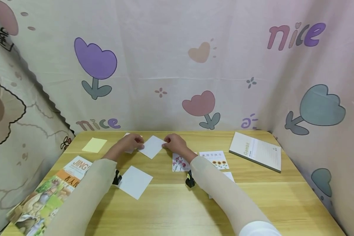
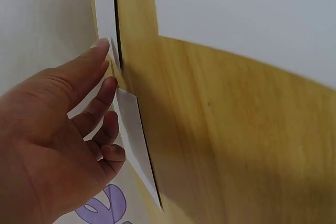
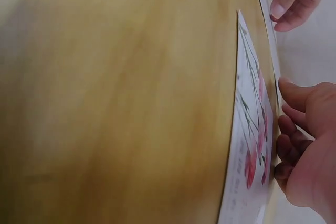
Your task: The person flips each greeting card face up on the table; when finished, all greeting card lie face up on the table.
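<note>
In the head view, a square white card (image 1: 152,147) lies turned like a diamond near the table's far edge. My left hand (image 1: 131,142) pinches its left corner, while the right hand (image 1: 176,143) pinches the opposite corner. In the left wrist view, the left hand's (image 2: 58,124) thumb lies along that card (image 2: 106,14), with the other fingers loosely bent. Partly hidden behind the left hand is another white card (image 1: 129,151). The right wrist view has my right hand (image 3: 310,135) with its thumb tip at the card's (image 3: 270,40) end, beside a flower-printed card (image 3: 252,129).
Nearer me lies another white square card (image 1: 135,182). Greeting cards, one with sunflowers (image 1: 214,160), are partly under the right arm. A yellow paper square (image 1: 94,145) and illustrated books (image 1: 51,200) occupy the left side. A Gambit notebook (image 1: 256,151) is at the right.
</note>
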Tool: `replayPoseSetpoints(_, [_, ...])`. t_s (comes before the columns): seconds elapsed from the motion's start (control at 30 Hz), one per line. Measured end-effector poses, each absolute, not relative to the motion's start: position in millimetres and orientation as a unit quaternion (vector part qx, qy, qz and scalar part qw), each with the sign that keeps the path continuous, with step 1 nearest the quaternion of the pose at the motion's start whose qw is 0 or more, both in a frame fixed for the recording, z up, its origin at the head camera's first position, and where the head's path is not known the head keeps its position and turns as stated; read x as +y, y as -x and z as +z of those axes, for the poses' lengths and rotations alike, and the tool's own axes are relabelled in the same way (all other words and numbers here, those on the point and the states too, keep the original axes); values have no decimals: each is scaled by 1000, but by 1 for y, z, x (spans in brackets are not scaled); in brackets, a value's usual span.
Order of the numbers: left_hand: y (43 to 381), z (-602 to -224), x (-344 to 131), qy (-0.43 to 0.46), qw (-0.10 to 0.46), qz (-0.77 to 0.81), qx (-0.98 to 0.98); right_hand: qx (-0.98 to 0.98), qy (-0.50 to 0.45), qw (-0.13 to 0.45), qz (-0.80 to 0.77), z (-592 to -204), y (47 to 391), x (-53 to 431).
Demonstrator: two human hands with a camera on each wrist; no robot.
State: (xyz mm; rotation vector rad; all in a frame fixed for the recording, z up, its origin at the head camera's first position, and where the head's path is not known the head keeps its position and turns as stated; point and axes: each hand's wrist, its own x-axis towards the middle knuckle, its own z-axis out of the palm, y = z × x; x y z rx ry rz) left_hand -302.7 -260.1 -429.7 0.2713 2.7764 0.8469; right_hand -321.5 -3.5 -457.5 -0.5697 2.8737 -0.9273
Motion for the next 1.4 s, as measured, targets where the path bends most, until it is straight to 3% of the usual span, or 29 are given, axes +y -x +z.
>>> replayPoseSetpoints(1.4, [304, -432, -257, -119, 118, 300, 939, 916, 115, 35, -382, -455, 315, -11])
